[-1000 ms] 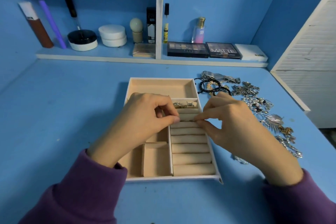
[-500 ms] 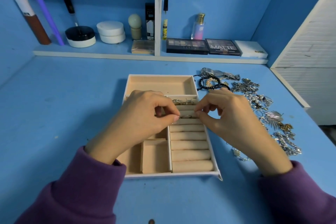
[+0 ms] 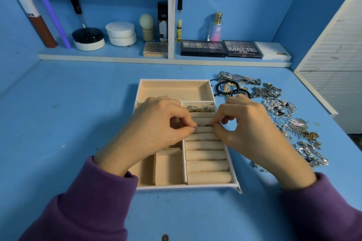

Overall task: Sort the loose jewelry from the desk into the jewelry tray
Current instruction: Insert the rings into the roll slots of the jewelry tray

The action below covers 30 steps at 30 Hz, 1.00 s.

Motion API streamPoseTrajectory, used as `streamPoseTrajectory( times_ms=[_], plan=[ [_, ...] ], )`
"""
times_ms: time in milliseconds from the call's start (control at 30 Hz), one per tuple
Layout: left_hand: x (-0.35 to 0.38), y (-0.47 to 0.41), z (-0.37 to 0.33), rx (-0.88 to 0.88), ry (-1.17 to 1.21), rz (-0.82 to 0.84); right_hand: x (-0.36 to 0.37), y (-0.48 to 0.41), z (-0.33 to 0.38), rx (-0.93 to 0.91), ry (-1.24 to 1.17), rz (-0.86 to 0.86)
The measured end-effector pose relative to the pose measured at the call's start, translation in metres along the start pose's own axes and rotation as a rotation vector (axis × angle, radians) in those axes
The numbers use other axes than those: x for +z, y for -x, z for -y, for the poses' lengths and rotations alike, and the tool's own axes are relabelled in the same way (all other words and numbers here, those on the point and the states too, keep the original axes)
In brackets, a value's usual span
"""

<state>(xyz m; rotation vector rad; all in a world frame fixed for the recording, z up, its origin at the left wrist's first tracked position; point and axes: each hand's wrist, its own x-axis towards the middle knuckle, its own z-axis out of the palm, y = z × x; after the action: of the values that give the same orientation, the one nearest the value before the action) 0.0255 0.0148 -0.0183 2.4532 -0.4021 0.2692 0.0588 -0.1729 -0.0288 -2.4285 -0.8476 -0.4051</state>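
Observation:
The beige jewelry tray with a white rim lies mid-desk, its ring rolls in the right column. Two silver rings sit in the top slot. My left hand and my right hand are over the rolls, fingertips pinched at either end of a small silver ring lying in the third slot. Loose jewelry lies right of the tray: a metal watch, black bead bracelets, pearl pieces, a silver leaf brooch and chains.
A low shelf at the back holds cosmetics, jars and eyeshadow palettes. A white slatted door stands at the right. The tray's left compartments and top compartment hold nothing.
My fingertips, touching over the rolls a second ago, have drawn a little apart, and the small ring now shows in the slot between them.

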Motion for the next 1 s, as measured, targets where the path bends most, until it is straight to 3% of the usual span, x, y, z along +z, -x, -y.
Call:
streamPoseTrajectory(
  times_ms=[500,667,1000],
  plan=[
    [0.002,0.002,0.001,0.045,-0.108,0.016,0.0,0.001,-0.001,0.004,-0.023,0.01],
    [0.003,-0.005,-0.003,0.015,-0.073,-0.052,-0.001,0.002,-0.001,0.016,-0.019,0.026],
    [0.005,-0.015,-0.012,0.071,-0.266,0.087,0.0,0.003,-0.002,0.005,-0.021,0.008]
  ],
)
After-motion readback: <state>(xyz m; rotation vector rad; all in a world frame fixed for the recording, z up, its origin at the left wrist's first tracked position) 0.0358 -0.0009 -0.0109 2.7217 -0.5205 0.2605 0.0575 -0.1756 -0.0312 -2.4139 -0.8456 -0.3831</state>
